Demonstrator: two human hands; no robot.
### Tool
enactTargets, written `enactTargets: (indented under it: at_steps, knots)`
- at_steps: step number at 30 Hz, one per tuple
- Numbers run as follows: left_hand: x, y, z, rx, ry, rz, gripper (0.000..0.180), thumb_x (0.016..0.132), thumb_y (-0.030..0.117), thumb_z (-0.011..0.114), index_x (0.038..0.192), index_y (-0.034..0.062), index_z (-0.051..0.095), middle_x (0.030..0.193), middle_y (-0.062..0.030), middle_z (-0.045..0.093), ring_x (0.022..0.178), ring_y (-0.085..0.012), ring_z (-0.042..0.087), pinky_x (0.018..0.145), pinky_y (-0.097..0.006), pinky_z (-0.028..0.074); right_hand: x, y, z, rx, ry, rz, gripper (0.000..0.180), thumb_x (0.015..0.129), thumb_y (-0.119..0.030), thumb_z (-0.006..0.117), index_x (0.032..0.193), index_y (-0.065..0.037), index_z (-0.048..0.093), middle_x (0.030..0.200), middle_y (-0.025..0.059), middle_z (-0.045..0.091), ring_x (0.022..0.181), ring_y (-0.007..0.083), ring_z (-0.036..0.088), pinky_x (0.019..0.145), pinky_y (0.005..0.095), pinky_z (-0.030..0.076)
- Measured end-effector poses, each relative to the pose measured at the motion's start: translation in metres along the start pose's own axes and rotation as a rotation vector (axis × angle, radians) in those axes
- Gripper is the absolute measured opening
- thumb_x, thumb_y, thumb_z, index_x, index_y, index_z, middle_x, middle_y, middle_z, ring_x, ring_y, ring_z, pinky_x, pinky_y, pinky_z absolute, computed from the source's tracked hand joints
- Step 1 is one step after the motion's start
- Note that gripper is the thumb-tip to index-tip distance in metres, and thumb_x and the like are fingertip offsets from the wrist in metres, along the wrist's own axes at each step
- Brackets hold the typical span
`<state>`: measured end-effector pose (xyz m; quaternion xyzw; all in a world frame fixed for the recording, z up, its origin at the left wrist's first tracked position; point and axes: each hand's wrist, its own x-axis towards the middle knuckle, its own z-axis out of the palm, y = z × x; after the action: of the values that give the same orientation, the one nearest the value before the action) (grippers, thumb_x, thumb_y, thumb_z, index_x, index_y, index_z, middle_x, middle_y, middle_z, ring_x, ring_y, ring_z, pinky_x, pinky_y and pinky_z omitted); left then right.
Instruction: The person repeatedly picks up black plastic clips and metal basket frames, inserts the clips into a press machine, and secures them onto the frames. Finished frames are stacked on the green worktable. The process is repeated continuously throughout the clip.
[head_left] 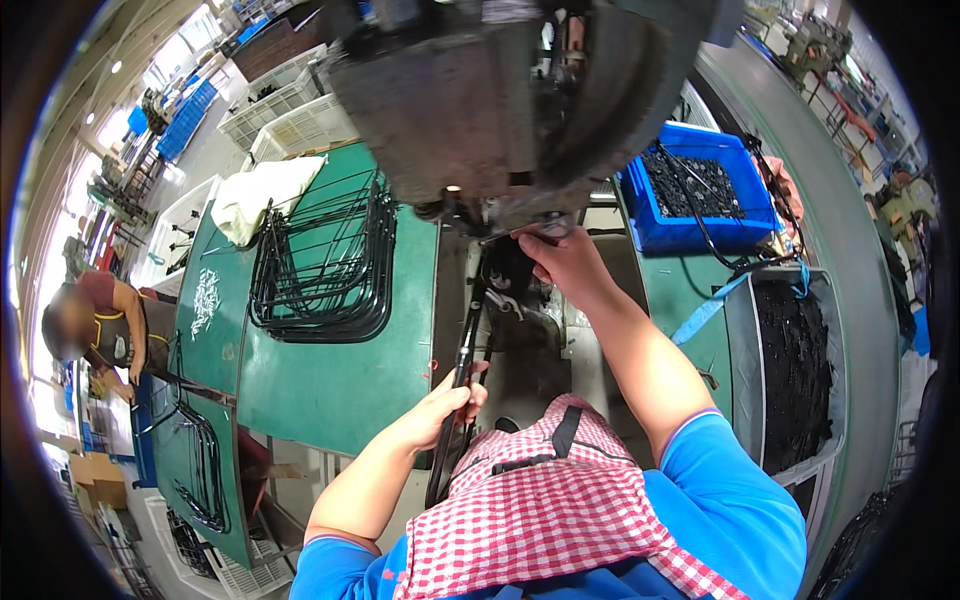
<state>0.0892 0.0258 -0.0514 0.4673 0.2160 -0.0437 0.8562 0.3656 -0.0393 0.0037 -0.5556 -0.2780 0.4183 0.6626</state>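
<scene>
So my left hand (447, 400) is wrapped tight around the lower part of a long black metal rod (462, 372), fingers curled all the way round it. My right hand (562, 260) is up at the press machine (500, 100), fingertips pinched on the rod's top end right under the head, can't tell exactly how tight. The rod's thin and dark, running from my apron up to the machine. On my right a blue bin (690, 232) is full of small black parts, and a grey tray (745, 350) below it holds more black pieces. Black wire frames (325, 270) are stacked on the green table (330, 380) to my left.
</scene>
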Motion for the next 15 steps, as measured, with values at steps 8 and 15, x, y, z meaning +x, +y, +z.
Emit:
enactTargets:
  at_steps: [8,15]
  knots:
    - [0.004,0.001,-0.022,-0.028,-0.136,0.044,0.077,0.088,0.043,0.058,0.141,0.0004,0.022,0.091,-0.0007,0.049,0.077,-0.0086,0.043,0.07,-0.023,0.038,0.026,0.009,0.03,-0.192,0.171,-0.012,0.018,0.088,-0.021,0.063,0.097,-0.008,0.054,0.073,-0.0021,0.052,0.055,0.0067,0.044,0.046,0.024,0.038]
    - [0.001,0.008,-0.024,0.001,-0.15,0.042,0.076,0.089,0.039,0.057,0.143,-0.0004,0.02,0.092,-0.0016,0.048,0.076,-0.0079,0.043,0.07,-0.023,0.039,0.049,0.031,0.004,-1.665,0.194,-1.246,0.025,0.077,-0.008,0.064,0.101,-0.004,0.056,0.086,0.0121,0.059,0.079,0.0261,0.061,0.064,0.0394,0.049]
